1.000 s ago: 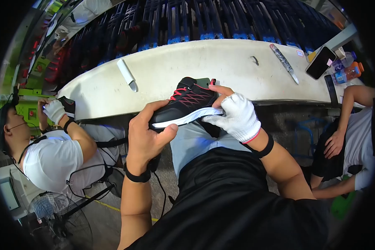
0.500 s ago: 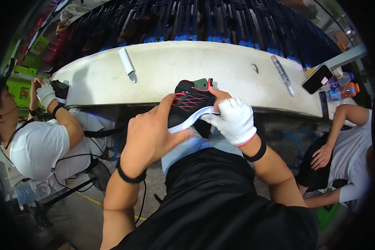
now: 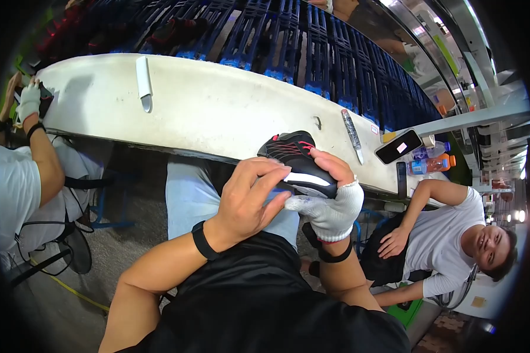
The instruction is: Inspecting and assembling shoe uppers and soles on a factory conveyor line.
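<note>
A black sneaker (image 3: 290, 152) with red laces and a white sole edge is held above my lap, at the near edge of the pale bench. My right hand (image 3: 331, 207), in a white glove that leaves the fingertips bare, is closed around one end of it. Its fingers lie over the black upper and its thumb is under the sole. My bare left hand (image 3: 241, 197) has its fingertips against the white sole edge, with the thumb apart below them. The side of the shoe facing away from me is hidden.
On the pale bench (image 3: 206, 112) lie a white-handled blade (image 3: 143, 85), a second blade with a patterned handle (image 3: 352, 135), a phone (image 3: 398, 146) and drink bottles (image 3: 433, 165). Blue racks (image 3: 277, 53) stand behind. One person sits at the left, another (image 3: 439, 235) at the right.
The sneaker has been turned, and its white sole edge now faces me. My left hand has eased from its grip to fingertip contact. The view has swung to the right.
</note>
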Demonstrator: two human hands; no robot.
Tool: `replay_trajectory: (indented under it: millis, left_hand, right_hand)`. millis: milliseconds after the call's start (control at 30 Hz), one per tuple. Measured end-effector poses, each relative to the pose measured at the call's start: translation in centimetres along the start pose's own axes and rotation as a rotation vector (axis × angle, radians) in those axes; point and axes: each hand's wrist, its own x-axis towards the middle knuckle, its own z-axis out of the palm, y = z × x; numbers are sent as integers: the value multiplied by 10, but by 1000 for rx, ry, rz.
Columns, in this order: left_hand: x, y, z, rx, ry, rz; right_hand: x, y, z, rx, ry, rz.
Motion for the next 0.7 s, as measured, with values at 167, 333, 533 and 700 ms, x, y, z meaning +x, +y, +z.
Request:
replay_trajectory:
  millis: [167, 333, 533, 700]
  left_hand:
    - [4, -4, -1, 5, 26, 0]
    - [3, -6, -8, -142, -149, 46]
    - [23, -31, -24, -117, -278, 208]
    - [32, -39, -40, 26, -526, 57]
  right_hand:
    - [2, -7, 2, -37, -42, -19]
    - [14, -3, -2, 58, -145, -61]
    - [23, 9, -11, 170, -308, -193]
    - [9, 7, 0, 105, -212, -245]
